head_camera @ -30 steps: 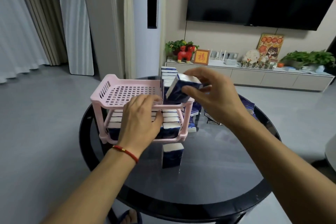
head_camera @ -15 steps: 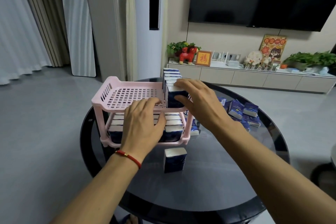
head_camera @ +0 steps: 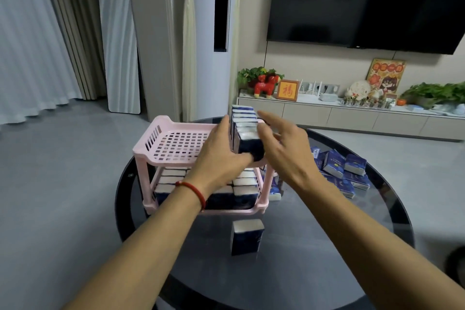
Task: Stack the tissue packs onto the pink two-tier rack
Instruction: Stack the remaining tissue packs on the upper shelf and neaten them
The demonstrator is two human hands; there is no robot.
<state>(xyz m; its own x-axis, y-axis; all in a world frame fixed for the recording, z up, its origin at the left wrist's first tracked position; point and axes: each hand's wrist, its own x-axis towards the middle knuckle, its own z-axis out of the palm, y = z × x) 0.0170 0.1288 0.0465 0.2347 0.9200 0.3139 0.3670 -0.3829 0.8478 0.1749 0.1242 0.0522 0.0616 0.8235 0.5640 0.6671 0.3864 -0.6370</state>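
1. a person's two bare hands frame a row of tissue packs (head_camera: 245, 131) standing upright on the right side of the top tier of a pink two-tier rack (head_camera: 161, 145), which sits on a round dark glass table (head_camera: 314, 259).
2. the left hand (head_camera: 219, 161), a red string bracelet (head_camera: 195, 191) at its wrist, lies against the left side of the row, fingers straight and close together, the thumb touching the near face of the front pack.
3. the right hand (head_camera: 284, 148) is on the right side of the row, fingers spread and relaxed, gripping nothing; whether its fingertips touch the packs cannot be told.
4. the left part of the top tier shows its bare slotted floor.
5. the lower tier is filled with rows of packs (head_camera: 245, 185) standing on edge, white tops up, partly hidden behind the left wrist.
6. a single pack (head_camera: 246, 236) stands upright on the table just in front of the rack, apart from it.
7. a loose pile of blue packs (head_camera: 342, 171) lies on the table to the right, beyond the right forearm, with one more pack (head_camera: 274, 189) just beside the rack's right leg.
8. behind the table, a low white cabinet (head_camera: 352, 118) carries a red horse figurine (head_camera: 265, 85), a framed gold character (head_camera: 288, 90), green plants and small ornaments; a dark television (head_camera: 364, 0) hangs on the wall above, and pale curtains (head_camera: 32, 38) cover the left side of the room.
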